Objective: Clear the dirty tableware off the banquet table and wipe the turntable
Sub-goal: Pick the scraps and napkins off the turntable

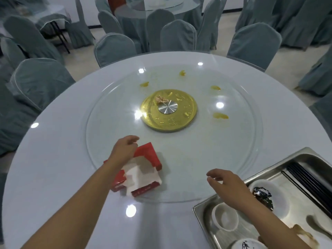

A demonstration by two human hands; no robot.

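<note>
A glass turntable [197, 150] covers the middle of the round white table [53, 159]. Its gold hub [168, 110] carries a crumpled scrap [161, 99], and several yellow smears [220, 115] dot the glass. A red tissue box [142, 171] with white tissue showing sits on the near left part of the glass. My left hand [124, 150] is over the box's far left corner, fingers loosely curled; whether it touches is unclear. My right hand [228, 186] hovers with relaxed fingers beside a steel tray [203, 212] holding dirty bowls [225, 218] and black chopsticks [309, 184].
Chairs in grey-green covers [115, 49] ring the far side of the table. More covered tables and chairs stand behind. The steel tray sits at the table's near right edge.
</note>
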